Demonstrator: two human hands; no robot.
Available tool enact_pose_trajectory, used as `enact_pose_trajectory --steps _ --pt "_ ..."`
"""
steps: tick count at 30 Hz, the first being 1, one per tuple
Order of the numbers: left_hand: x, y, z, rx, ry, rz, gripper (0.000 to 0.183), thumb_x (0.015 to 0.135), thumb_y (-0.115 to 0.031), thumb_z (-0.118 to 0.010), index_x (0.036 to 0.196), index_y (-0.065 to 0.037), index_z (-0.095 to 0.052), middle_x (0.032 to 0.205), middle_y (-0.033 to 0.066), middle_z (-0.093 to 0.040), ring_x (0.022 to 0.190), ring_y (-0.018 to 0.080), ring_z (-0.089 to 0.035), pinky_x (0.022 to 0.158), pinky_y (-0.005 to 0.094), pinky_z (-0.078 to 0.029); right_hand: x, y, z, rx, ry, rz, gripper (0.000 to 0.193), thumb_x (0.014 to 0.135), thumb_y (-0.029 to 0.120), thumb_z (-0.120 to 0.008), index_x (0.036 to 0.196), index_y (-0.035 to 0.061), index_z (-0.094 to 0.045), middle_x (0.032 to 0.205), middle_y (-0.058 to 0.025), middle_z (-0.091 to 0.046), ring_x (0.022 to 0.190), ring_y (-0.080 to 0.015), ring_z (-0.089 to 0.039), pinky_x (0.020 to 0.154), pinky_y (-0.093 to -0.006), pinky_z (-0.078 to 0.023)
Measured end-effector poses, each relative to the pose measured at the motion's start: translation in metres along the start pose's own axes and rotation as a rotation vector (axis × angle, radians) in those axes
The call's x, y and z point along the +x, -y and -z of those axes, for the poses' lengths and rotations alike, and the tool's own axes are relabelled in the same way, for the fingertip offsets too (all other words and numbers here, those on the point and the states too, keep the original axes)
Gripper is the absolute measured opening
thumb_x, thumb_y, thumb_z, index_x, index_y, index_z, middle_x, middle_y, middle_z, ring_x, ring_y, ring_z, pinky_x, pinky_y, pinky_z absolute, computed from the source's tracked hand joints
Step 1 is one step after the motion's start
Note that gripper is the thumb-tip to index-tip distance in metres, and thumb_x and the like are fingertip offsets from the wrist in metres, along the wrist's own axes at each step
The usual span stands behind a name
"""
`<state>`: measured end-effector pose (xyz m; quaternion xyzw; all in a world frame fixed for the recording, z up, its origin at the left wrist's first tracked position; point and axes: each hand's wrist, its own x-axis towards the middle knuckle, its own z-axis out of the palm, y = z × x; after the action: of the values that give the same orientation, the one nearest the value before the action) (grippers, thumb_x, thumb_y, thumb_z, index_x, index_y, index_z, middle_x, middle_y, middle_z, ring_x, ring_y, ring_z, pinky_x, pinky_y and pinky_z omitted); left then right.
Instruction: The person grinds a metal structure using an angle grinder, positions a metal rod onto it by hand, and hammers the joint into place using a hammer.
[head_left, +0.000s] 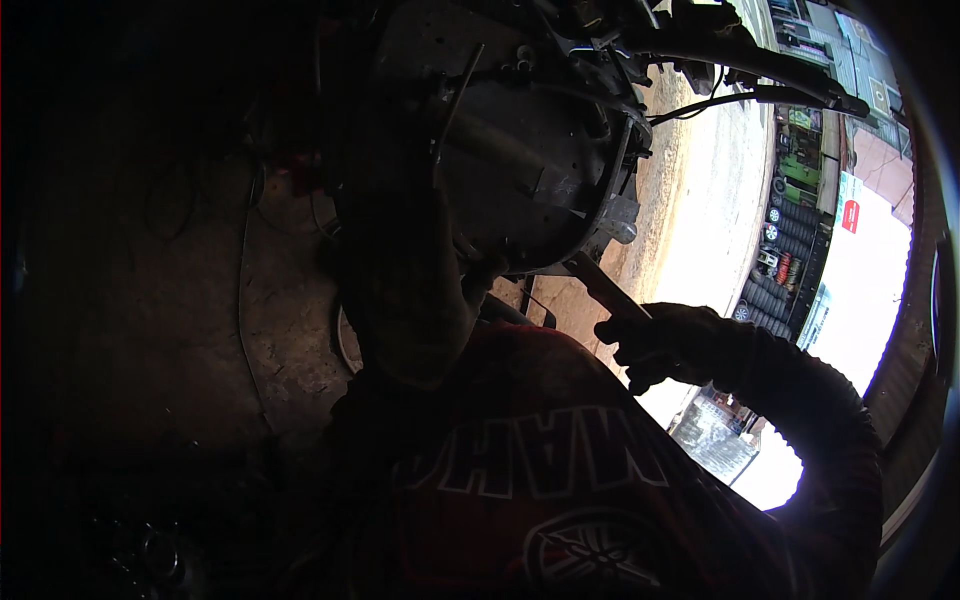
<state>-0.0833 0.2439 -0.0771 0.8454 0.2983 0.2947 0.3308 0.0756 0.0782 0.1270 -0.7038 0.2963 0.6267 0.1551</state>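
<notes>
Much of the scene is in deep shadow. A large dark metal plate (520, 150) with a rounded edge and small holes lies before me, among frame-like parts. My right hand (665, 345) is closed round the near end of a flat straight bar (605, 287), whose far end reaches the plate's lower right edge; its exact kind does not show. My left hand (425, 290) is a dark shape by the plate's lower left edge, with what looks like a thumb pointing right. What its other fingers do is hidden in shadow. A thin bent rod (460, 100) crosses the plate's upper left part.
Dark tubes with cables (740, 75) stick out at upper right. A thin cable (243, 270) runs over the dim ground at left. Shiny metal pieces (160, 550) lie at lower left. Beyond the sunlit road (715, 190), tyres (795, 235) are stacked by a shopfront.
</notes>
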Motion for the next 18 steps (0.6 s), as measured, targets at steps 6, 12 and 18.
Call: enact_pose_trajectory --steps 6,12,18 --pt "-0.002 -0.001 -0.001 0.096 -0.075 -0.031 0.088 0.088 -0.070 -0.061 0.147 -0.004 -0.052 0.137 0.0183 -0.062 0.125 0.0390 -0.062 0.102 0.0551 -0.051 0.006 0.004 0.005 -0.169 -0.025 -0.083 0.045 0.095 0.042 -0.072 0.103 -0.0015 -0.062 0.087 -0.0126 -0.067 0.068 -0.0206 -0.071 0.061 -0.0325 -0.059" --pt "-0.009 -0.004 -0.007 0.097 -0.073 -0.043 0.090 0.087 -0.069 -0.065 0.144 0.000 -0.053 0.129 0.0179 -0.065 0.121 0.0373 -0.064 0.100 0.0542 -0.051 0.000 0.014 0.010 -0.272 0.063 -0.028 0.042 0.104 0.037 -0.060 0.103 -0.0038 -0.070 0.087 -0.0130 -0.073 0.071 -0.0205 -0.072 0.064 -0.0315 -0.059" --pt "-0.020 -0.002 -0.006 -0.019 0.064 -0.011 0.095 0.086 -0.067 -0.068 0.144 0.005 -0.048 0.129 0.0196 -0.065 0.118 0.0350 -0.066 0.099 0.0472 -0.053 0.020 0.004 0.031 -0.282 0.109 0.280 0.041 0.102 0.039 -0.063 0.107 -0.0014 -0.065 0.087 -0.0117 -0.070 0.071 -0.0187 -0.070 0.065 -0.0337 -0.058"
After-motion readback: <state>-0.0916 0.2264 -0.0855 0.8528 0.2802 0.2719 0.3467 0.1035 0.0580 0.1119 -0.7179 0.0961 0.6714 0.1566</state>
